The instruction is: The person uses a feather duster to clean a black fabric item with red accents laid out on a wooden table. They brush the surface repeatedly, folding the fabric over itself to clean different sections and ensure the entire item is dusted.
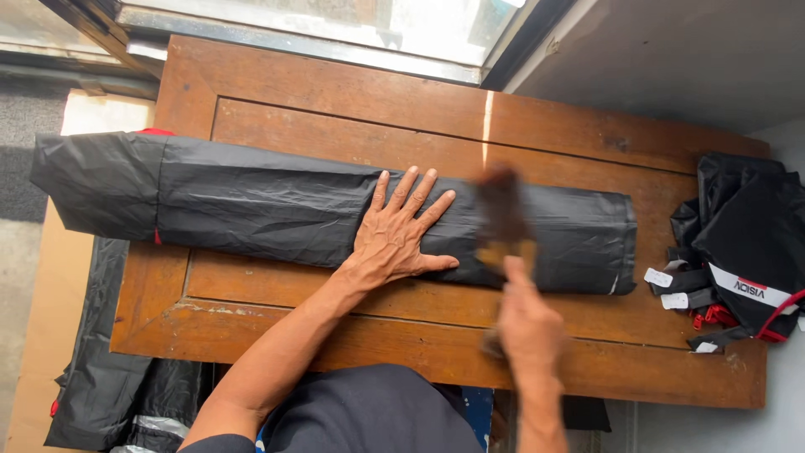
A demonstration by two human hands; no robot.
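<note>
On the worktop, my left hand lies flat, fingers spread, pinning the black roll; my right hand, blurred, grips a brown brush over it.

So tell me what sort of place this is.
Probably a small garment or bag-making workshop, or a home one. A long black fabric piece lies flat on a worn wooden table under the left hand, and a pile of black goods with tags sits at the table's right end.

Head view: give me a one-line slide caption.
Left hand pressed flat on a long folded black fabric bundle on a wooden table; right hand holds a blurred brown tool over it.
</note>
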